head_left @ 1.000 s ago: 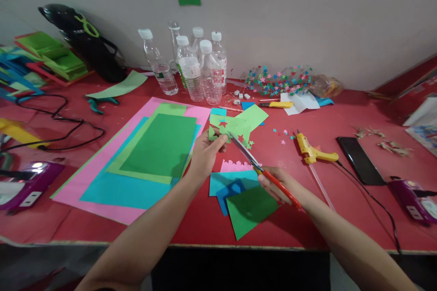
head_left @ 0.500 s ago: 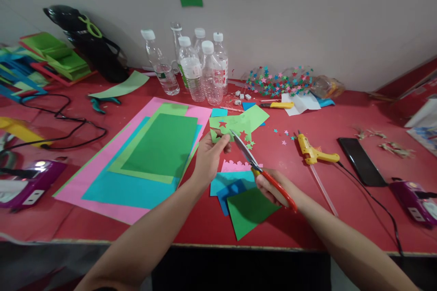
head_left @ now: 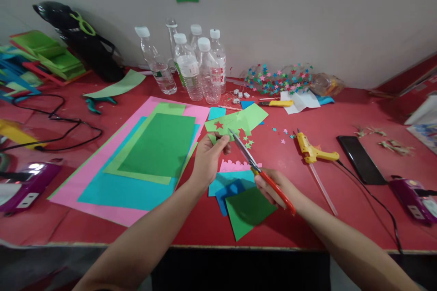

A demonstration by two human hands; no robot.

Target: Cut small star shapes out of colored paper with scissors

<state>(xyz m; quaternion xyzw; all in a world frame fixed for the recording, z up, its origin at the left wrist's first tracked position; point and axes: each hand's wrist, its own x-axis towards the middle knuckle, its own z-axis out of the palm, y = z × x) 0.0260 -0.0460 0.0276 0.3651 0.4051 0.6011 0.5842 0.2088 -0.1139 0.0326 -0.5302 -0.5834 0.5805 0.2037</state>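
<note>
paper [head_left: 229,121] of light green colour is between the two hands, just above the red surface [head_left: 307,232], and its near left corner is pinched in the fingers of the left hand [head_left: 210,155]. the right hand [head_left: 276,186] has its fingers closed around the red handles of the scissors [head_left: 246,151], whose tip points at the near edge of this paper; whether the tip touches it, one cannot tell. the blades look almost together.

compared with half a second ago, both hands are in nearly the same place. what has changed is the paper: one star-shaped hole [head_left: 218,125] is clear to see, but another such hole, which was clear to the right of the scissors' tip, is now difficult to recognise. less of the near flap shows above the left hand also. for the cutting work this probably means that the paper is being turned to meet the blades, and little is newly cut. the small green stars [head_left: 248,142] lie just beyond the blades, apparently in the same place as before.
</note>
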